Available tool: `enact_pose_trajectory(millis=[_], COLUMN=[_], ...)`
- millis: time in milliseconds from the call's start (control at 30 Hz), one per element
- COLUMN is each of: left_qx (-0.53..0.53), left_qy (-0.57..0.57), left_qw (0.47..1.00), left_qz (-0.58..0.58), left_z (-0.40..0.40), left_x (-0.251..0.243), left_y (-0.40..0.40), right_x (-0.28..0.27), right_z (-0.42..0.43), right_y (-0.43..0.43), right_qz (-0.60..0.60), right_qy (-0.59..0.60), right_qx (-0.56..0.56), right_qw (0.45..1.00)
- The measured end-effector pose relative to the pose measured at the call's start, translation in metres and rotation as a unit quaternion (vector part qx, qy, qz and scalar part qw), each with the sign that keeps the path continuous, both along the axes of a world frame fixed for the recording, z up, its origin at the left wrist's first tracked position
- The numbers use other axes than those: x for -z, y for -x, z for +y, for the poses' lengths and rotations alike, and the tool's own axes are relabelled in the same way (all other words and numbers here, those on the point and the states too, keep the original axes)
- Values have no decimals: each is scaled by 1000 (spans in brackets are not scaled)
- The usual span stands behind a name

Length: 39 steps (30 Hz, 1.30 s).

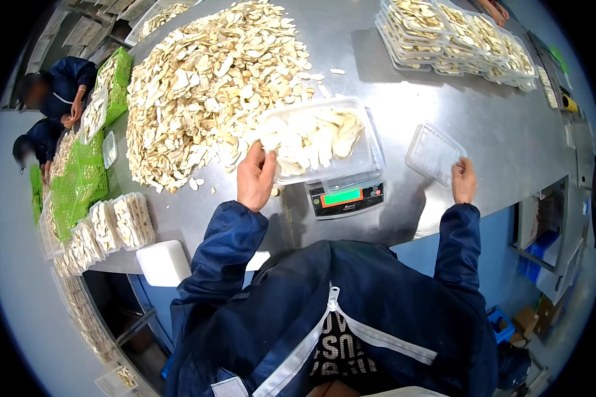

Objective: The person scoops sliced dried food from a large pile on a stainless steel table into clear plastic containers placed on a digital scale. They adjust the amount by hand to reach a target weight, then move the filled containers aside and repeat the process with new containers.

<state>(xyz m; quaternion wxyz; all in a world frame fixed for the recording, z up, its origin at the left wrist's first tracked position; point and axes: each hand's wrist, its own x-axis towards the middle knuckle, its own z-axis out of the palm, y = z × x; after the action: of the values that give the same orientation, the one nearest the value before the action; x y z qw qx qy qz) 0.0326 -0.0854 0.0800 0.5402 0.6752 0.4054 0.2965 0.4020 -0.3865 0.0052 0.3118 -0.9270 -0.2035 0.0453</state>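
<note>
My left hand grips the near left corner of a transparent plastic tub. Pale dried slices, which look like mushroom, lie in the tub. It is over a digital scale with a lit green display; whether it rests fully on the platform I cannot tell. To the right, my right hand pinches the near right edge of a shallow transparent plastic lid or tray, held low at the steel table. A large heap of the same slices spreads beyond the left hand.
Stacked filled tubs stand at the far right, near another person's hand. Green plastic baskets, upright filled tubs and a white block-shaped container line the left. Two people work beyond the baskets.
</note>
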Motion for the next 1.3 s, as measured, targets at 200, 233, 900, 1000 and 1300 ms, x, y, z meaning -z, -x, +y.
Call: enact_pose_trajectory(millis=[200,233,900,1000,1300], left_qx=[1,7,20,-30,34], left_qy=[-40,-34,83,40,-235], left_qw=[998,998,996,998,967], left_qz=[40,45,19,47,94], left_z=[2,2,-7,-4,24], left_x=[6,5,63,44,32], left_y=[21,22,-35,-26,-44], right_x=[-51,-49,-95,-107,-105], right_z=[101,111,46,46,118], right_y=[84,92,-10,11,96], right_qz=[131,154,-38,43,-70], right_qy=[-116,-127,-55,-92,-52], right_qx=[-251,-260,-95,-126,-412], right_qw=[952,945,993,987,907])
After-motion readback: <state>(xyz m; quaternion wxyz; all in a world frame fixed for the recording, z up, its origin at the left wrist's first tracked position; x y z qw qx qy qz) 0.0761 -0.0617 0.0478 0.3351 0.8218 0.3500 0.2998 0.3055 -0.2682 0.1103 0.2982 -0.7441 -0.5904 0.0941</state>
